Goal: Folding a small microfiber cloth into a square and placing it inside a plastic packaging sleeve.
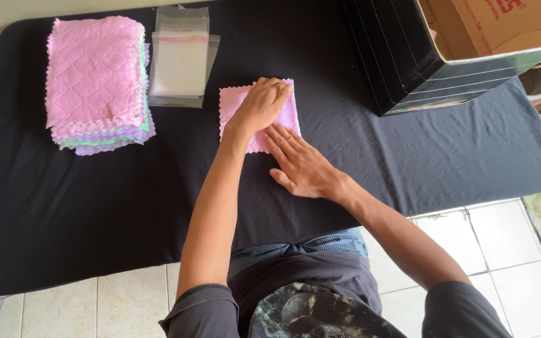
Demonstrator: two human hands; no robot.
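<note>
A small pink cloth (235, 103) with zigzag edges lies folded on the black table cover (95, 200), near the middle. My left hand (262, 103) rests on top of it, fingers curled over its far edge. Flat beside it, my right hand (302, 168) presses its fingertips on the cloth's near right corner, palm down on the cover. At the far left stands a stack of cloths (97, 81), pink on top with green and lilac ones below.
A pile of clear plastic bags (180, 59) lies between the stack and the folded cloth. An open cardboard box with black sides (408, 56) stands at the far right. Tiled floor (508, 250) shows past the table's near edge.
</note>
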